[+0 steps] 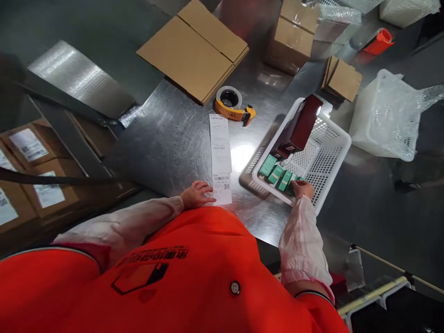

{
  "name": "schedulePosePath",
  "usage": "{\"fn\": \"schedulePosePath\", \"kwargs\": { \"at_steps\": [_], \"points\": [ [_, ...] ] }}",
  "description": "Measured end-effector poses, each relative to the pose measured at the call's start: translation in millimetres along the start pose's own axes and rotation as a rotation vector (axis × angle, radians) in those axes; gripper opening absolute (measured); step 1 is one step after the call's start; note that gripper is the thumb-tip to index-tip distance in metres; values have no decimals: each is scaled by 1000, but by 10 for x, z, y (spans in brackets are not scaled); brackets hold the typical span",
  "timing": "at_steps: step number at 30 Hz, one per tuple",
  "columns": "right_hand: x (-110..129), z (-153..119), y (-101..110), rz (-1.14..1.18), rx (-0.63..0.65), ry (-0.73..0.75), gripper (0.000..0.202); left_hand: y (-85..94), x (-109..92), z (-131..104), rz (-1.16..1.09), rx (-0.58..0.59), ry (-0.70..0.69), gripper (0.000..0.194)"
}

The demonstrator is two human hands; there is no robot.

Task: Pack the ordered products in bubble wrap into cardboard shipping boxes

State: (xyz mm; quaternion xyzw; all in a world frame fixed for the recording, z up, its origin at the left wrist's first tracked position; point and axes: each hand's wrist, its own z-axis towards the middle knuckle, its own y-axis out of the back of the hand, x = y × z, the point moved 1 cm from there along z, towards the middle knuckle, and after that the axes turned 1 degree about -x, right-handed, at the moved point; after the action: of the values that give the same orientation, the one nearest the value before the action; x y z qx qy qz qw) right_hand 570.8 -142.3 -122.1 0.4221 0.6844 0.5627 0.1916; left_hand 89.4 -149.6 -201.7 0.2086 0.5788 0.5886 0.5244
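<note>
I have the 2 hands well apart. The left hand (197, 195) lies low on the near edge of the tabletop (173, 138), reaching in from the side, palm down, fingers loosely apart with their tips at the near left edge of a printed paper strip (220, 157), which runs forward from them. The right hand (303, 188) reaches ahead into a white basket (329, 159), wrist bent, fingers curled down on the green boxes (275, 174) along its near side. I cannot tell whether those fingers are clamped on a box: the hand covers the closest boxes and its own fingertips. I make out at least 4 green boxes, lined up from the right hand toward the left. A dark red box (301, 127) ahead of the right hand hides part of the basket's far left wall. The strip's print is too small to read. Beyond it, ahead of the left hand, sits an orange tape dispenser (231, 112). Brown cartons (69, 180) left of the left hand are cut off by my view's edge.
</note>
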Motion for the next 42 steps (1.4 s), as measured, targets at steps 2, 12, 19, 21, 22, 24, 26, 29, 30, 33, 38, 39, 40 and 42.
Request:
{"fn": "schedulePosePath", "kwargs": {
  "at_steps": [2,12,19,21,22,24,26,29,30,33,38,39,40,42],
  "points": [
    [2,14,-6,-14,-16,-29,29,-11,-9,-5,-2,2,21,30],
    [47,-2,-5,3,-32,-64,25,-10,14,6,1,68,30,30],
    [82,-1,11,-3,-32,-98,24,-20,48,-5,-12,63,2,33],
    [84,4,11,-5,-35,-108,24,-25,52,-10,-17,62,3,34],
    [84,6,9,-5,-36,-111,23,-26,52,-12,-16,67,8,34],
    [82,11,3,-6,-37,-116,22,-26,52,-11,-15,91,18,35],
    [77,14,-4,-5,-40,-119,23,-22,50,-9,-16,115,25,35],
    [62,17,-13,-3,-42,-113,24,-12,46,-2,-16,108,18,35],
    [56,18,-15,-3,-41,-109,24,-7,44,0,-13,93,10,35],
    [40,24,-18,-6,-41,-97,25,3,41,3,-2,43,-7,36],
    [23,54,-34,-26,-39,-94,25,-3,42,4,16,65,3,35],
    [18,64,-40,-30,-38,-92,25,-7,43,5,22,75,12,35],
    [10,73,-46,-33,-37,-87,25,-10,43,5,26,81,19,35],
    [-10,92,-59,-35,-35,-62,24,-15,42,9,24,79,27,34]
  ]
}}
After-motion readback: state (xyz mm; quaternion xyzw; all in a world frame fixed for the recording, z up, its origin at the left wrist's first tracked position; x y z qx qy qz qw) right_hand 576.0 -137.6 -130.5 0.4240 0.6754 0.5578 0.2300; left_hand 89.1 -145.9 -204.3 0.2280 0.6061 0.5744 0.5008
